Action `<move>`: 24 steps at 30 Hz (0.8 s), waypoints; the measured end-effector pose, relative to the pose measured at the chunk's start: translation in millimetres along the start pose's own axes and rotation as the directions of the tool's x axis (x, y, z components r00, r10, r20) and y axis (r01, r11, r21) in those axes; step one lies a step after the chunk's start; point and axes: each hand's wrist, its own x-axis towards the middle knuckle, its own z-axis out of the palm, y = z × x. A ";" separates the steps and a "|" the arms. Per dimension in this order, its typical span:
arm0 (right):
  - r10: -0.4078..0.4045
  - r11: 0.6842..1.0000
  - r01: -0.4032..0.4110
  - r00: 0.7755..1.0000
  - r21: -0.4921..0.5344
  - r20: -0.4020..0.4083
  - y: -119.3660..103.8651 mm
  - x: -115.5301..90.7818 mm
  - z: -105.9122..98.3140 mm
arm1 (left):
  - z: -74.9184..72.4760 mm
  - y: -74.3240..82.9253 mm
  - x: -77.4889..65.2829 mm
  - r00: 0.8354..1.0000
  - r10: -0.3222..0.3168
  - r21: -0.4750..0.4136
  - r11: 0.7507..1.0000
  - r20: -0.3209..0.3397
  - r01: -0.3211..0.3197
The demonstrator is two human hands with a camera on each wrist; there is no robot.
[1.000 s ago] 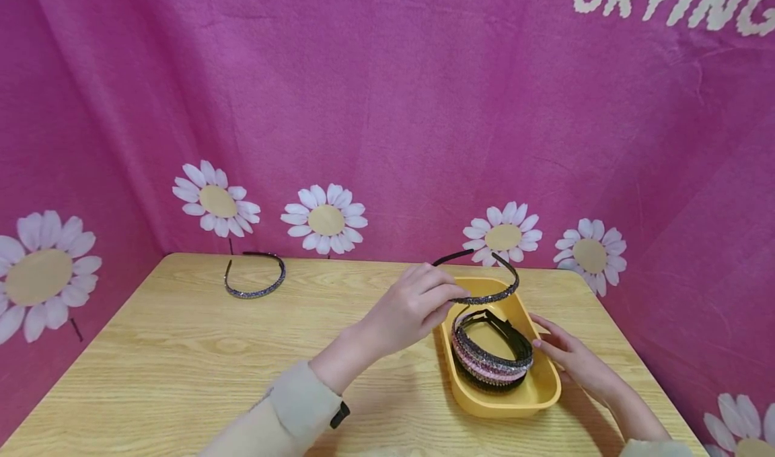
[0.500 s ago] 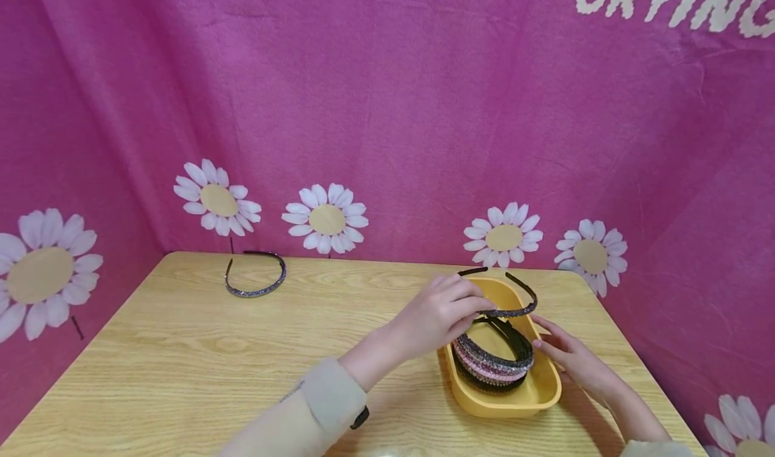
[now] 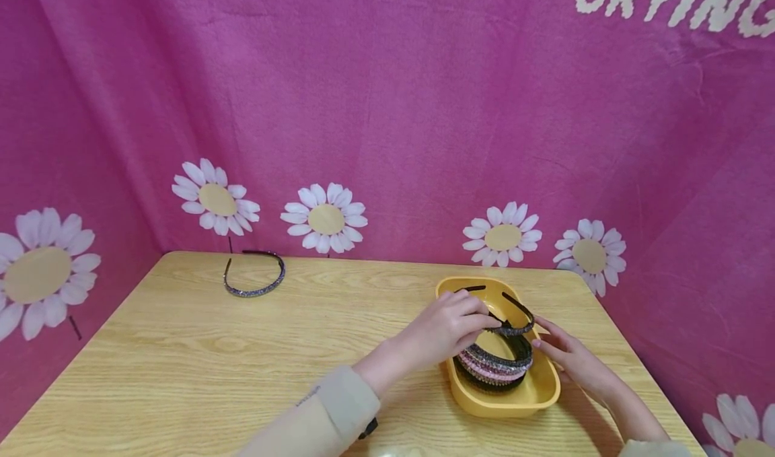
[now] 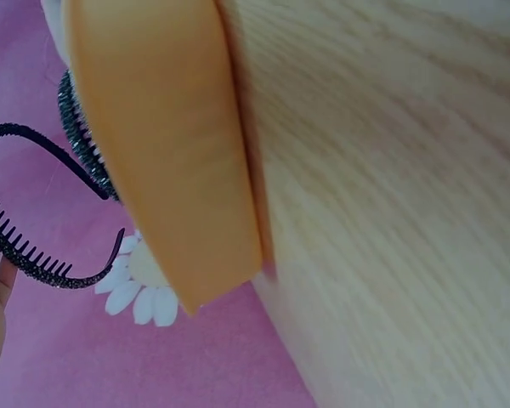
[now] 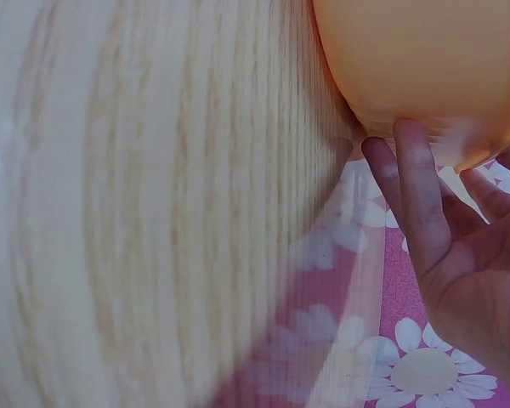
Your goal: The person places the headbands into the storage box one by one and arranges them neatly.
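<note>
My left hand (image 3: pixel 451 326) pinches a dark glittery headband (image 3: pixel 519 330) low over the back half of a yellow plastic tray (image 3: pixel 547 402). In the left wrist view this headband (image 4: pixel 42 274) shows comb teeth along its inner side. Beneath it in the tray lies a stack of headbands (image 3: pixel 492 368), black, silvery and pink, with sparkling bands. At the tray's right side, my right hand (image 3: pixel 575 363) touches the outer wall. The right wrist view shows the right hand's fingers (image 5: pixel 421 178) extended against the yellow wall.
Another dark glittery headband (image 3: pixel 254 293) lies at the back left of the wooden table (image 3: pixel 242 369). Behind and beside the table hangs a pink cloth (image 3: pixel 375 107) printed with white daisies and lettering.
The left hand has moved right and then down with the headband, from above the tray's back left to close over the stack. The right hand and tray have stayed put.
</note>
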 end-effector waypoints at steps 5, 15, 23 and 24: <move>-0.038 0.999 0.036 0.997 0.031 0.060 2.2 -0.3 -2.4 | 8.7 2.8 -2.2 0.999 -0.012 -0.005 1.000 0.045 0.012; -0.082 0.996 0.080 0.994 0.026 0.071 4.4 0.2 -2.8 | 17.3 8.8 -3.2 0.980 -0.072 0.025 0.997 0.188 0.068; -0.085 0.996 0.084 0.994 0.017 0.072 5.8 0.3 -3.1 | 29.6 7.7 -4.6 0.967 -0.079 0.062 0.996 0.242 0.066; -0.084 0.996 0.083 0.994 0.017 0.071 6.0 0.3 -3.2 | 29.9 7.8 -4.5 0.966 -0.080 0.062 0.996 0.245 0.067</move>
